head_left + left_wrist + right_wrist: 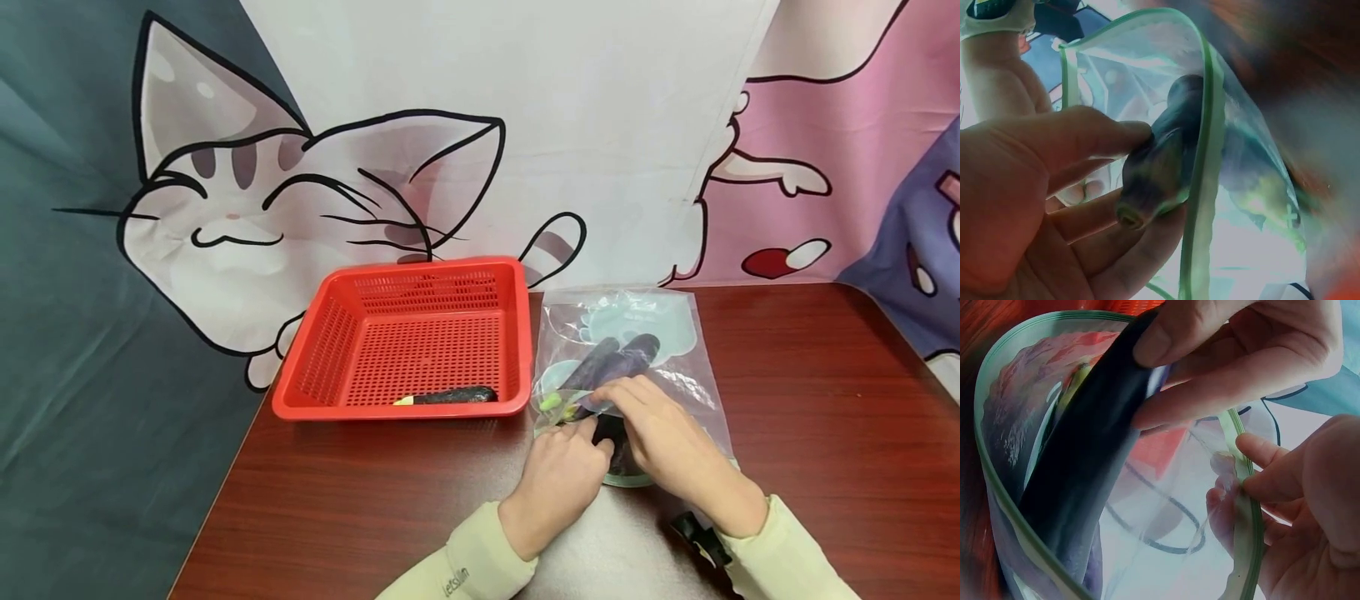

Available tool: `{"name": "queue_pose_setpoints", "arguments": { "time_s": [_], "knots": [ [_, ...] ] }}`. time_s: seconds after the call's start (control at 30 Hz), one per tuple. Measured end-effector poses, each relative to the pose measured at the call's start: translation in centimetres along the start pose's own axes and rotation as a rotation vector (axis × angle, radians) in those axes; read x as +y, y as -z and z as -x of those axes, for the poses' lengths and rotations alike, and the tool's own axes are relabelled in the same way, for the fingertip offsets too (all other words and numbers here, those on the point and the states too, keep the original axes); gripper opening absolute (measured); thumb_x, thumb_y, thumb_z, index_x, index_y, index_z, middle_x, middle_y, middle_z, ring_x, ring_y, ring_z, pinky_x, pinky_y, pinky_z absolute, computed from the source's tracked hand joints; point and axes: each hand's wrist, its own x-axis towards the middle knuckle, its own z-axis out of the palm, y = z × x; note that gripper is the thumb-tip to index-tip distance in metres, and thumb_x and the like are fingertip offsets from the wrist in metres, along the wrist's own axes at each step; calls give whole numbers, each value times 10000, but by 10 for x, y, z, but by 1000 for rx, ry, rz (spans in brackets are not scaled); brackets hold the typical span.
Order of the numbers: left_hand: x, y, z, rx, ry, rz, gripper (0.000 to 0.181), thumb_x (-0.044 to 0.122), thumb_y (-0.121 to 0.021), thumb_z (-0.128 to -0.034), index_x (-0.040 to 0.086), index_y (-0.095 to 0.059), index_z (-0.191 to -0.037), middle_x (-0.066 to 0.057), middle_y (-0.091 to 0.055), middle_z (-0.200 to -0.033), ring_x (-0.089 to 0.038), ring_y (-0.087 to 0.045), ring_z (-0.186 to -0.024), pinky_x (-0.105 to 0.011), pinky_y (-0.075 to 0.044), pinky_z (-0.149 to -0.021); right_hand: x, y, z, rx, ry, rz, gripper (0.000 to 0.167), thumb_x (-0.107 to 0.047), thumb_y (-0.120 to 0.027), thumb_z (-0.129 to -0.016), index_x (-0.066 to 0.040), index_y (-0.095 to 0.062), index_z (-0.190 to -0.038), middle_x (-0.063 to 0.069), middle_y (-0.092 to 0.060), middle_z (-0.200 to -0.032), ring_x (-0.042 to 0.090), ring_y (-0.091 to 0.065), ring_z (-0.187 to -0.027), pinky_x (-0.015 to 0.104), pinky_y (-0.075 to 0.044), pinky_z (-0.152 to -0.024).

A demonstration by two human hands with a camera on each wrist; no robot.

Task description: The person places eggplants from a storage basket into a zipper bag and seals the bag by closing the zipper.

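A clear zip bag [708, 400] with a green edge lies on the table, its mouth spread toward the person. Inside it, dark purple eggplants [630, 357] show through the plastic. My left hand [558, 475] pinches another eggplant [1085, 444] by its stem end, between thumb and fingers. That eggplant's body reaches down through the bag's mouth. On the other side, my right hand [667, 433] pinches the green rim [1244, 519] between thumb and fingers, holding the mouth apart. In the left wrist view, the eggplant's stem end [1132, 215] sits at the left fingers.
Left of the bag stands a red plastic basket [525, 333] with perforated walls. One eggplant [457, 395] lies in it along the near side. A brown wooden table [825, 433] carries everything, and a cartoon-printed cloth [615, 150] hangs behind it.
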Motion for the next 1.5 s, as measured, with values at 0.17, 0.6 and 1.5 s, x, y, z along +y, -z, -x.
{"name": "queue_pose_setpoints", "arguments": {
  "time_s": [0.17,0.6,1.5],
  "knots": [
    [4,-5,-2,2,-8,-29,178,246,-615,-894,280,-724,-757,52,-648,-850,-82,-634,-698,-237,-473,-549,-1,0,1,0,3,-3,380,141,-443,-813,-39,-646,-1080,29,-646,-1074,188,-588,-982,281,-436,-864],
    [9,-18,-4,-8,-18,-81,150,237,-646,-855,274,-739,-744,-14,-685,-972,-126,-651,-819,-226,-490,-596,0,0,2,-5,1,4,376,134,-454,-822,-51,-647,-1086,24,-642,-1080,183,-584,-989,291,-445,-849],
    [17,-34,2,-79,90,-128,241,330,-575,-887,228,-770,-983,3,-641,-1132,-194,-564,-1059,-266,-458,-782,-1,0,0,-18,13,-1,366,137,-481,-812,-46,-646,-1084,27,-639,-1084,190,-582,-979,286,-426,-861]
  ]
}}
